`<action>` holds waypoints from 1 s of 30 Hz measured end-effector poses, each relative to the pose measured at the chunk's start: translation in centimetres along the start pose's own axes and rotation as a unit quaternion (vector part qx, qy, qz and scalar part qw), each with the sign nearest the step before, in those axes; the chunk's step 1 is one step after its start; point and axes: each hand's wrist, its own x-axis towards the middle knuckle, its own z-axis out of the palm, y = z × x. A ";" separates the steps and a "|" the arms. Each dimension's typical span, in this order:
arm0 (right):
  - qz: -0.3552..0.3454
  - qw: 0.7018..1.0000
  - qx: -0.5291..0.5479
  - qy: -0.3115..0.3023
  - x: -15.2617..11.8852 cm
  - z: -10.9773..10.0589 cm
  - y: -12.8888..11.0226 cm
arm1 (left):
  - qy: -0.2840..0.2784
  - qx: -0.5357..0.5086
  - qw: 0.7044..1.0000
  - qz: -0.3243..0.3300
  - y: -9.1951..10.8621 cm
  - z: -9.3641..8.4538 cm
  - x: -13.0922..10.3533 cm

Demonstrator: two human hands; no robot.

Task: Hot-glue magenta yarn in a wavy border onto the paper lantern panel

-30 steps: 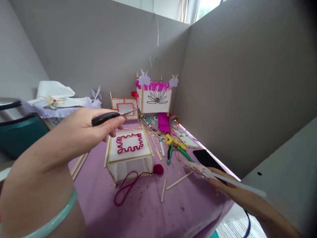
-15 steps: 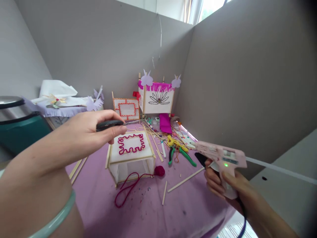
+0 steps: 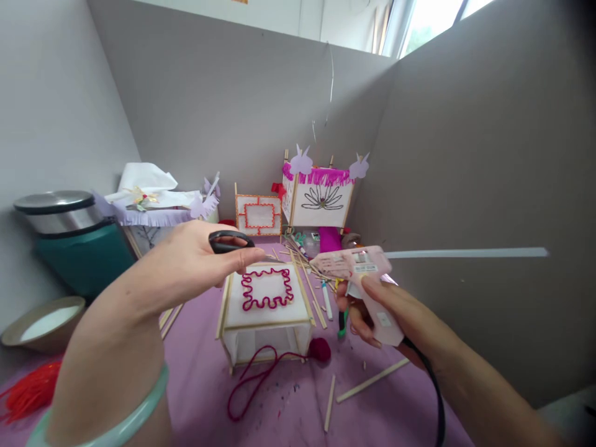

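My left hand is closed on black-handled scissors, their thin metal end pointing right over the back edge of a lantern-like box. The white box has a wooden-stick frame and stands on the purple cloth. Wavy magenta yarn forms a rectangle on its top. A loose strand runs from there to a small yarn ball at the front right. My right hand grips a pink hot glue gun, nozzle toward the box; a long glue stick protrudes behind.
A white lantern with magenta fringe and an orange-trimmed panel stand at the back. Left are a teal container, a bowl and red tassels. Loose sticks, a marker and partly hidden green-handled pliers lie right.
My right hand has brought the glue gun left and up, nearer the box. The scissors' black loop now shows more openly. The view has shifted left, bringing the bowl and red tassels into sight.
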 end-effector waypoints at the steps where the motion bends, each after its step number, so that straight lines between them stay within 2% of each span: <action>1: 0.008 1.000 -0.015 -0.001 0.5 0.2 -0.1 | -0.012 0.026 1.000 -0.009 0.0 0.2 0.2; 3: 0.024 0.999 -0.029 0.001 1.3 0.5 -0.2 | -0.025 0.066 0.997 -0.019 -0.1 0.6 0.6; 7: 0.050 0.998 -0.031 0.018 2.5 0.9 -0.4 | -0.032 0.085 0.996 0.002 -0.1 1.4 1.3; 11: 0.057 0.997 -0.049 0.004 3.1 0.9 -0.4 | -0.038 0.109 0.993 -0.007 0.1 1.9 1.6; 15: 0.064 0.996 -0.059 -0.007 3.3 0.8 -0.3 | -0.037 0.105 0.994 -0.011 0.0 2.0 1.7; 21: 0.073 0.996 -0.044 0.013 3.4 1.0 -0.2 | -0.040 0.105 0.994 0.000 -0.1 2.0 1.7; 30: 0.080 0.996 -0.030 -0.005 3.7 1.2 -0.1 | -0.040 0.135 0.990 -0.015 0.1 2.0 1.8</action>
